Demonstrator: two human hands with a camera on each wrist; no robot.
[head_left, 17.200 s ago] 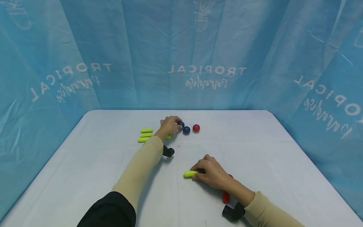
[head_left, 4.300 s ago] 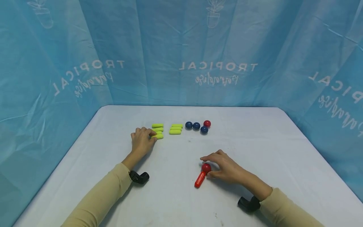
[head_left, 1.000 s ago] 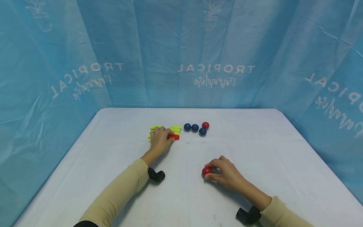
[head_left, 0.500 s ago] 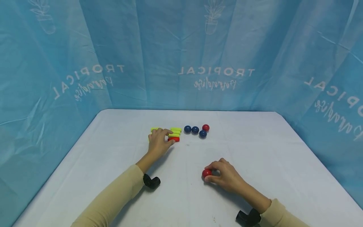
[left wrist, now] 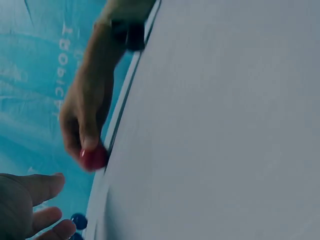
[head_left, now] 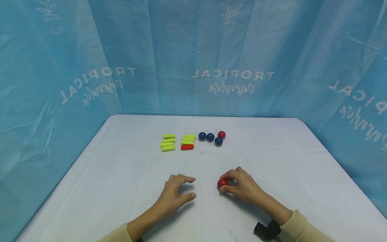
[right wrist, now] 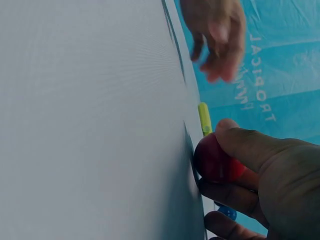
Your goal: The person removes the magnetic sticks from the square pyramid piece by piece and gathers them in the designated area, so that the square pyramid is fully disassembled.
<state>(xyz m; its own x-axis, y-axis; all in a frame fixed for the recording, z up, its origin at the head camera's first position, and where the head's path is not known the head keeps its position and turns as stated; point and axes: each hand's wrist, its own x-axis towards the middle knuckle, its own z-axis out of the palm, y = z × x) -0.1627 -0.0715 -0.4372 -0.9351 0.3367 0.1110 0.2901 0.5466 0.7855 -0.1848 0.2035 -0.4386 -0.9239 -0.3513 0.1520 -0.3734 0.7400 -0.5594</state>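
Observation:
My right hand pinches a glossy red ball between thumb and fingers, low over the white table. The right wrist view shows the same ball between the thumb and fingertips. My left hand is to the left of the ball, thumb and fingers spread apart and holding nothing. Farther back, a short red stick lies in front of a stack of yellow-green sticks. To its left is a second row of yellow-green sticks.
Several dark blue balls and another red ball sit near the far side of the table. A blue printed curtain surrounds the back and sides. A black wrist mount sticks out under the right wrist.
The left hand has let go of the red stick, leaving it before the right-hand yellow-green stack, and has come back toward the near middle. The right hand keeps hold of the red ball.

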